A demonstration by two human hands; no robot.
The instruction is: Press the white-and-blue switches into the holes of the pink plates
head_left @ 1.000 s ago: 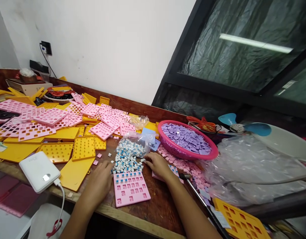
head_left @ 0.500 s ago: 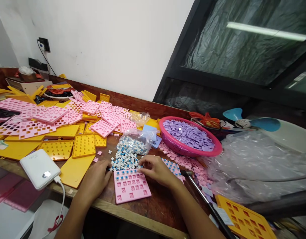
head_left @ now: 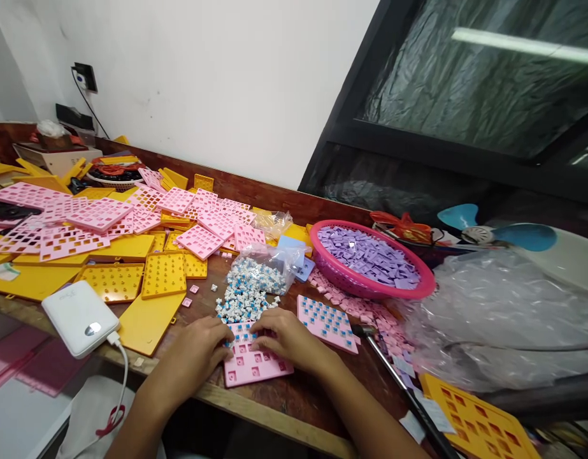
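Observation:
A pink keyboard plate [head_left: 260,368] with square openings lies near the table's front edge, its upper rows holding blue-and-white keyboard switches. At its upper left corner rests my left hand [head_left: 202,347], fingers bent and closed; what they hold, if anything, is hidden. My right hand [head_left: 286,341] reaches over the plate from the right, thumb and fingers closed around a switch in the upper rows. Just beyond the plate spreads a heap of loose switches [head_left: 246,294], spilling from a clear plastic bag [head_left: 291,261]. To the right lies another pink plate [head_left: 327,322] filled with switches.
A pink basket [head_left: 317,255] of purple keycaps stands behind right, pink keycaps [head_left: 365,312] scattered below it. A metal-shafted tool [head_left: 384,357] lies at right. Yellow cases [head_left: 164,275], stacked pink plates [head_left: 100,213] and a white power bank [head_left: 81,319] occupy the left.
My right hand has moved from the heap's edge left and down onto the plate's upper rows. My left hand has come in to the plate's corner. The second plate is now more fully visible.

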